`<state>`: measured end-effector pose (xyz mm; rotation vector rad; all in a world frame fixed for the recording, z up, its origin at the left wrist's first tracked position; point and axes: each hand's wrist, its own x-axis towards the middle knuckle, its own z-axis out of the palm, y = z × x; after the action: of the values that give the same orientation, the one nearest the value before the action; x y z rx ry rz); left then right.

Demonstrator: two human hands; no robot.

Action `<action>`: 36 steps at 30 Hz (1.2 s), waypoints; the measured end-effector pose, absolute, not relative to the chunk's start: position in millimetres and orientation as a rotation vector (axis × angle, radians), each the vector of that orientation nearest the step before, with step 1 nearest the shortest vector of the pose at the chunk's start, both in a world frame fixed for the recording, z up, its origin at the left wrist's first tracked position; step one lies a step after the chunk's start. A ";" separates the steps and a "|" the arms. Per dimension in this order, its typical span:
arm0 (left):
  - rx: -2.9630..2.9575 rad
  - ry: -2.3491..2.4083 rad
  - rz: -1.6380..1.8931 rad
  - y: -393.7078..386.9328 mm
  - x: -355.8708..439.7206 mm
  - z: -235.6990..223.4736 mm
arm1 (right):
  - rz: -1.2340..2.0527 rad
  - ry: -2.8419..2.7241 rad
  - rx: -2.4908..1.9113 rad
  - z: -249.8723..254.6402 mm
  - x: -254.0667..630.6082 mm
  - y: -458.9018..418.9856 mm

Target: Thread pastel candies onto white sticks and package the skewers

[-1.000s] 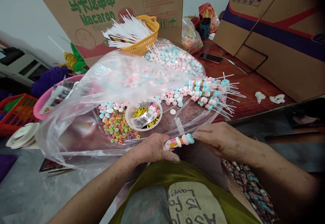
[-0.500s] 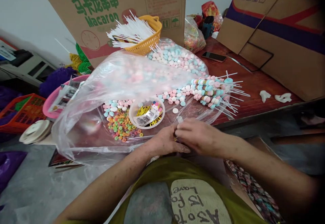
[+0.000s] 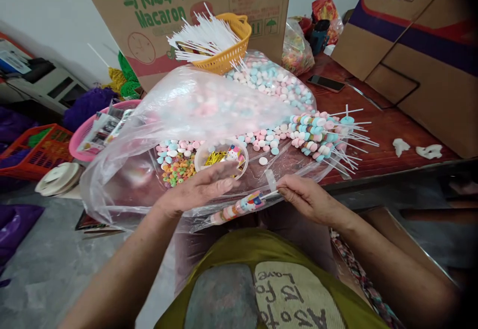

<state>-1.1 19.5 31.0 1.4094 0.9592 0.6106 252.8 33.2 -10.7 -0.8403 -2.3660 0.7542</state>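
My right hand (image 3: pixel 304 194) pinches the white stick of a wrapped marshmallow skewer (image 3: pixel 235 210). The skewer lies tilted over the table's front edge, in a clear sleeve with a colourful printed piece near the stick end. My left hand (image 3: pixel 199 187) is stretched flat with nothing in it, its fingertips over the near rim of a white bowl (image 3: pixel 244 169). Gold twist ties (image 3: pixel 215 158) and printed labels are in that bowl. Beside it are colourful cereal rings (image 3: pixel 177 172), partly behind my left hand. Loose pastel marshmallows (image 3: pixel 265 140) lie behind the bowl.
Unwrapped marshmallow skewers (image 3: pixel 317 132) are piled at the right. An orange basket (image 3: pixel 227 57) of white sticks stands at the back before a cardboard box (image 3: pixel 157 45). A phone (image 3: pixel 326 83) lies behind the skewers. A pink basin (image 3: pixel 82 142) is at the left.
My hands, together before, have moved apart. The left went leftward to the bowl and spread flat; the right moved slightly right. The wrapped skewer now shows between them. The view shifted a little.
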 end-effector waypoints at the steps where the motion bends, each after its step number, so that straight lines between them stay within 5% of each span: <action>1: 1.404 0.938 0.452 15.9 -10.0 34.4 | 0.771 -2.345 -0.828 -7.0 254.5 35.5; 5: 1.203 0.859 0.131 -8.5 -11.3 17.4 | 0.617 -2.392 -0.751 3.0 247.2 40.2; 13: 0.887 1.066 0.409 -27.4 7.8 -3.5 | 0.575 -2.435 -0.738 2.8 216.7 45.8; 23: 1.155 1.201 0.585 -25.8 -1.5 -0.1 | 1.476 -2.131 -0.899 -21.0 179.7 23.5; 32: 1.165 1.127 0.421 -16.5 -13.4 -6.3 | 1.283 -1.919 -1.201 -19.6 149.8 18.8; 36: 0.984 1.125 0.433 -17.0 -16.1 -16.4 | 0.474 -2.295 -0.765 -6.3 162.0 26.2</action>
<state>-16.1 -17.0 -16.4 0.9836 1.1247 0.4330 162.0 26.2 -6.3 -0.7650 -2.2953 0.4738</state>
